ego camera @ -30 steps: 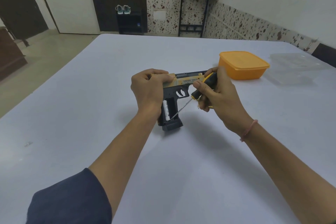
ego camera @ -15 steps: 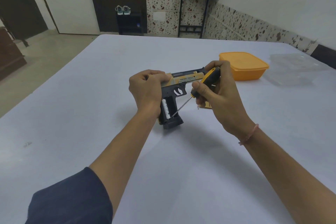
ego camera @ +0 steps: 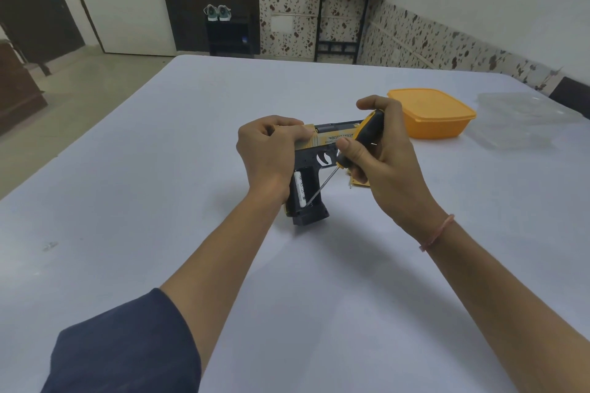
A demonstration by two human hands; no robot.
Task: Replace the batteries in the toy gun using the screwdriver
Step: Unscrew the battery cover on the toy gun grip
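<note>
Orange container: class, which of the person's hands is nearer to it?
Right. The right hand, gripping the screwdriver, sits just left of the orange container; the left hand grips the toy gun at its rear, farther left.

Table (ego camera: 159, 201): 1 orange box (ego camera: 437, 118), clear tray (ego camera: 523, 118) (right).

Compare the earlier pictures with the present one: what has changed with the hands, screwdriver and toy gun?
The right hand has raised the screwdriver handle slightly, steepening the shaft. Nothing was taken or let go. Unchanged: the tip stays at the battery in the open grip of the toy gun, the left hand grips its slide, the orange container sits behind.
</note>
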